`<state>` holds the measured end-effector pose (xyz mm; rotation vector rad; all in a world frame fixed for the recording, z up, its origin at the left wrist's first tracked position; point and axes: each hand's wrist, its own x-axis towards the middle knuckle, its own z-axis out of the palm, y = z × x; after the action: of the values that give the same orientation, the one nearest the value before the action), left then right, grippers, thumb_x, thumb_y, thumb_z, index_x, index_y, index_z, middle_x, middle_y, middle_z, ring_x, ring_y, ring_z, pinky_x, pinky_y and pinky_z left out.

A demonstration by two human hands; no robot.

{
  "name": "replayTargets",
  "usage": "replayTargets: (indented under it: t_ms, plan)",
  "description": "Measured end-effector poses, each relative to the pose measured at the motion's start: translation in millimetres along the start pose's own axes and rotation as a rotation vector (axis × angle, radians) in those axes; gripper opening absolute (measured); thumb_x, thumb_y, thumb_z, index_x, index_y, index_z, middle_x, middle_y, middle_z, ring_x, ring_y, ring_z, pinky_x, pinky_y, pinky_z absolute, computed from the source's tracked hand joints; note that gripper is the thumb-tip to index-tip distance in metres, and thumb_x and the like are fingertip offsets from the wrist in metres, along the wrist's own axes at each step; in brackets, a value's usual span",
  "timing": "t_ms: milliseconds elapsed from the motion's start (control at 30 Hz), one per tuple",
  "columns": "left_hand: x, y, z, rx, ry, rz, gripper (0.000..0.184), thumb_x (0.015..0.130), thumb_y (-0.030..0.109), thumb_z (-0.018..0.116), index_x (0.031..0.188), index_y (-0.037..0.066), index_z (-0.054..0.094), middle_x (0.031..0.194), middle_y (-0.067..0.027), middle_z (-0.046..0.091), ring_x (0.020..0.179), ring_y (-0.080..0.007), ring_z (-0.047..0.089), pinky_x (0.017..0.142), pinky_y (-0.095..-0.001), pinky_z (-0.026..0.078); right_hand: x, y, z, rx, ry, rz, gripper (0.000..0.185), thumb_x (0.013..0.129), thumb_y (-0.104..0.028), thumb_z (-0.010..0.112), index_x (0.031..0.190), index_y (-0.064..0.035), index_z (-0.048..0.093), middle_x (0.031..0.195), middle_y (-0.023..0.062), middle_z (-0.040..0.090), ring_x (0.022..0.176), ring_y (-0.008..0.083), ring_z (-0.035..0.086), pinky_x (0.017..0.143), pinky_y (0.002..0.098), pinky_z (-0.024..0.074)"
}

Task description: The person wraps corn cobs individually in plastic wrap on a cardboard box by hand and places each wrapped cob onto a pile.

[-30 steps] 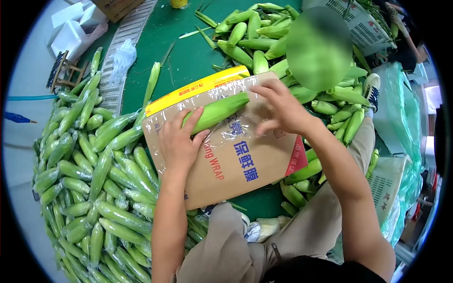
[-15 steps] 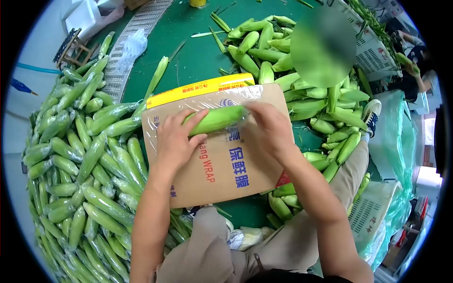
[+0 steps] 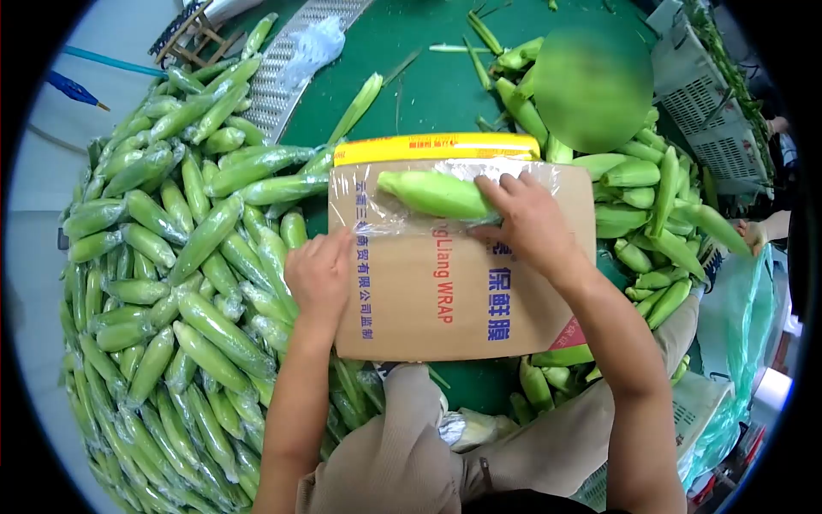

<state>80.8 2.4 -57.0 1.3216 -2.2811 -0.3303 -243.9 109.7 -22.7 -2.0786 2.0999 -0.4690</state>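
A husk-covered ear of corn [image 3: 437, 195] lies on a sheet of clear cling film [image 3: 385, 224], spread over a printed cardboard box [image 3: 402, 317]. My right hand [image 3: 533, 224] grips the ear's right end, fingers over the top and thumb below. At the box's left edge, my left hand [image 3: 318, 276] is closed, its fingertips pinching the film's near left corner. Behind the box, a yellow cling film carton [image 3: 432, 147] runs along the far edge.
Film-wrapped ears of corn [image 3: 205, 343] are heaped at left. Unwrapped ears [image 3: 634, 176] lie at right, partly behind a blurred patch. White crates [image 3: 711, 103] stand far right, near another person's hand [image 3: 755, 236] touching an ear. A metal grating [image 3: 295, 73] holds a crumpled plastic bag [image 3: 315, 47].
My left hand has let go of the corn and moved to the film's left corner. My right hand has taken the ear's right end. The camera view has shifted, moving the scene rightward.
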Motion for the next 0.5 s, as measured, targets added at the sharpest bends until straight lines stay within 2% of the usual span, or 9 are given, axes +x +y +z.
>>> replayTargets:
  t_ms: [33,67,167,233,267,300,400,467,500]
  plan:
    - [1.7,-1.3,6.8,-0.075,0.090,-0.024,0.015,0.092,0.013,0.072,0.106,0.014,0.079,0.084,-0.0060,0.072,0.077,-0.0265,0.066,0.073,-0.0433,0.049,-4.3,-3.4,-7.1,-0.017,-0.047,0.007,0.073,0.073,-0.034,0.090,0.136,-0.0119,0.062,0.103,0.0115,0.062,0.101,0.0335,0.061,0.086,0.0464,0.0520]
    - [-4.5,0.2,7.7,-0.378,0.247,-0.220,0.016,0.093,0.009,0.069,0.105,0.011,0.078,0.094,-0.0082,0.077,0.078,-0.0279,0.071,0.070,-0.0420,0.054,-14.6,-7.1,-14.8,-0.004,-0.095,-0.047,0.070,0.075,-0.038,0.088,0.134,-0.0131,0.062,0.102,0.0109,0.062,0.101,0.0335,0.061,0.086,0.0459,0.0520]
    - [-37.8,30.4,-4.2,-0.708,0.165,0.269,0.019,0.098,0.002,0.064,0.115,0.002,0.075,0.110,-0.0164,0.076,0.097,-0.0334,0.075,0.088,-0.0362,0.058,-47.3,-30.3,-22.0,0.094,-0.295,-0.197,0.073,0.076,-0.043,0.087,0.138,-0.0143,0.060,0.106,0.0103,0.063,0.103,0.0336,0.062,0.090,0.0444,0.0527]
    - [-75.3,70.0,-18.0,-0.257,-0.088,0.479,0.024,0.099,0.006,0.064,0.121,0.001,0.072,0.120,-0.0173,0.074,0.107,-0.0359,0.072,0.097,-0.0430,0.056,-78.6,-49.7,-11.0,0.254,-0.249,-0.267,0.067,0.080,-0.043,0.084,0.134,-0.0135,0.058,0.109,0.0127,0.064,0.103,0.0362,0.063,0.092,0.0461,0.0526]
    - [-88.9,82.2,-18.3,-0.220,-0.127,0.544,0.030,0.099,0.012,0.065,0.127,0.001,0.069,0.128,-0.0178,0.071,0.115,-0.0364,0.069,0.103,-0.0470,0.052,-93.4,-56.1,-4.5,0.245,-0.324,-0.232,0.075,0.079,-0.051,0.082,0.138,-0.0120,0.058,0.112,0.0131,0.063,0.106,0.0357,0.061,0.095,0.0466,0.0506]
    - [-95.9,90.3,-18.6,-0.180,-0.170,0.612,0.037,0.100,0.018,0.066,0.133,0.002,0.066,0.136,-0.0182,0.068,0.122,-0.0369,0.066,0.108,-0.0510,0.048,-95.6,-59.1,-6.7,0.221,-0.257,-0.221,0.077,0.078,-0.053,0.081,0.138,-0.0114,0.058,0.114,0.0133,0.063,0.107,0.0357,0.061,0.097,0.0473,0.0497]
    - [-63.4,104.8,-25.5,-0.193,-0.351,0.508,0.049,0.100,0.030,0.065,0.142,0.005,0.060,0.143,-0.0185,0.063,0.132,-0.0365,0.060,0.115,-0.0539,0.040,-88.9,-66.0,-4.6,0.109,0.037,-0.194,0.085,0.076,-0.062,0.078,0.139,-0.0077,0.059,0.124,0.0134,0.062,0.115,0.0343,0.059,0.101,0.0477,0.0459]
    - [-17.4,107.3,-8.5,0.074,-0.341,0.528,0.056,0.099,0.035,0.067,0.146,0.006,0.058,0.144,-0.0186,0.062,0.131,-0.0366,0.060,0.112,-0.0549,0.042,-70.7,-56.0,7.6,0.117,0.207,-0.091,0.087,0.075,-0.062,0.079,0.138,-0.0061,0.059,0.128,0.0126,0.061,0.118,0.0330,0.058,0.101,0.0453,0.0463]
    - [13.2,107.0,1.5,0.156,-0.248,0.530,0.055,0.098,0.036,0.067,0.143,0.006,0.060,0.146,-0.0170,0.061,0.133,-0.0354,0.059,0.113,-0.0559,0.041,-60.2,-48.8,9.1,0.113,0.293,-0.037,0.087,0.074,-0.062,0.079,0.138,-0.0053,0.059,0.130,0.0122,0.061,0.119,0.0324,0.058,0.101,0.0441,0.0464]
